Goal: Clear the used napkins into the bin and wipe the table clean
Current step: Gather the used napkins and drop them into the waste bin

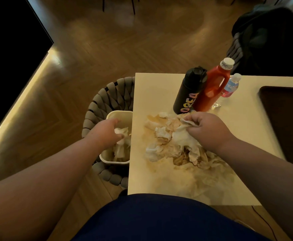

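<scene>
The napkins (161,134) look feather-light and limp, best bunched by their folds: right grip (210,131) pinches one, left grip (105,132) clutches another over the bin (118,113).

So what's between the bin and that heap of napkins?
Just a strip of the table, stained tan but with nothing on it, from the bin to the napkin heap, in the head view.
</scene>
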{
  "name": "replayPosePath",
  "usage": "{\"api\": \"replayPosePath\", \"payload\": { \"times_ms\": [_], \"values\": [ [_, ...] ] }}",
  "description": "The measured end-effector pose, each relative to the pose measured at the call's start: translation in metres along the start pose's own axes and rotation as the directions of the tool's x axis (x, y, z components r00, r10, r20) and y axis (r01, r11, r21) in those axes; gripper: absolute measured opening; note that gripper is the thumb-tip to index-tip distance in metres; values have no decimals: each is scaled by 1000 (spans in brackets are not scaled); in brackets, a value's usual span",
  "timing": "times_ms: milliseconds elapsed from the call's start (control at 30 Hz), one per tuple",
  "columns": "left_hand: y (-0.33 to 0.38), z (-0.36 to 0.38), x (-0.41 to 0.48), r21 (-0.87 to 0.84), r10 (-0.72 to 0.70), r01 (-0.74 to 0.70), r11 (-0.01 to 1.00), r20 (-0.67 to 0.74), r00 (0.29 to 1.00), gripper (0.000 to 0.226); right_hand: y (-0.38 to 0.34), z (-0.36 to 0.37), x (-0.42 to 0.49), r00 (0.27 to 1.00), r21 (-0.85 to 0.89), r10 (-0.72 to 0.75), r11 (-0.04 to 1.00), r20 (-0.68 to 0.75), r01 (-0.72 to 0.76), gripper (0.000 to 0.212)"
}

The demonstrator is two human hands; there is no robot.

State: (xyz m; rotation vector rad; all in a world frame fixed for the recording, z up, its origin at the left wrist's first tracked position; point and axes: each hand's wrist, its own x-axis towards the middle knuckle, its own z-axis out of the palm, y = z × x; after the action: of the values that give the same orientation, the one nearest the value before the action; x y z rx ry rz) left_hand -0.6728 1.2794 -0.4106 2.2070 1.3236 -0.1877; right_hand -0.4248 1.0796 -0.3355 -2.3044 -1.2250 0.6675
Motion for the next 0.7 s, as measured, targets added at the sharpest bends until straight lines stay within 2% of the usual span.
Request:
{"api": "replayPosePath", "payload": {
  "times_ms": [133, 233, 333, 500, 600, 700],
  "values": [
    [18, 0, -8, -44, 83, -84, 995, -34, 996, 77, -2, 3, -3, 996, 89, 79, 993, -50, -74, 30],
    [51, -4, -21, -136, 235, -236, 962, -24, 972, 88, -7, 7, -3, 990, 166, 127, 979, -62, -116, 19],
    [90, -10, -39, -121, 412, -409, 905, 5, 911, 92, -16, 12, -2, 989, 246, 143, 961, -48, -127, 15],
    [127, -12, -51, -95, 522, -517, 851, 34, 852, 76, -31, 16, -5, 991, 419, 133, 901, -26, -110, 17],
    [129, -12, -48, -62, 514, -514, 855, -20, 858, 59, -28, 20, -6, 989, 539, 140, 831, 40, -139, 25],
    [116, -13, -38, 8, 471, -471, 882, -30, 882, 39, -20, 23, -7, 987, 546, 134, 822, 90, -162, 30]
  ]
}}
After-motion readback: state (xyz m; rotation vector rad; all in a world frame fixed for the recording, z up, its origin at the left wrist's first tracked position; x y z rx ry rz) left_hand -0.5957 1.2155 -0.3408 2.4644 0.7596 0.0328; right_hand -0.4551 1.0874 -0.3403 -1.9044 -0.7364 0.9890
